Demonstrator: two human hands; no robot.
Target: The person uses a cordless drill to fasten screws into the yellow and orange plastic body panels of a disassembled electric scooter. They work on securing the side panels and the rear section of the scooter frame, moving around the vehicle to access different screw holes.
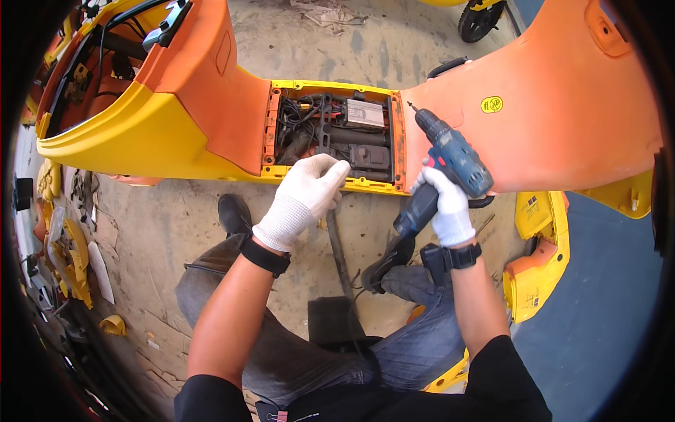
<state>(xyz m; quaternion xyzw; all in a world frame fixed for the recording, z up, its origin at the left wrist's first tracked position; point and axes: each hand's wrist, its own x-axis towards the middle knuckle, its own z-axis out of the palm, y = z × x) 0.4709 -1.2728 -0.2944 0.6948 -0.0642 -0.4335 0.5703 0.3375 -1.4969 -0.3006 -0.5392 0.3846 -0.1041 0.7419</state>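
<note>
My right hand (pixel 448 205), in a white glove, is wrapped round the grip of a blue and black cordless drill (pixel 453 156). The drill's bit points up and left, over the right rim of an open compartment (pixel 399 141) in an orange and yellow scooter body (pixel 239 119). My left hand (pixel 309 193), also gloved, is at the compartment's near yellow rim with thumb and fingers pinched together. Whatever may be between those fingertips is too small to make out. Inside the compartment are black cables, a silver finned box (pixel 364 112) and a black box (pixel 370 157).
Yellow panels (pixel 541 260) lie at the right beside a blue floor area (pixel 598 274). At the left are piled yellow and dark parts (pixel 70 260). A black wheel (pixel 481 21) stands at the far right. My legs straddle a dark bar (pixel 337 246) on the floor.
</note>
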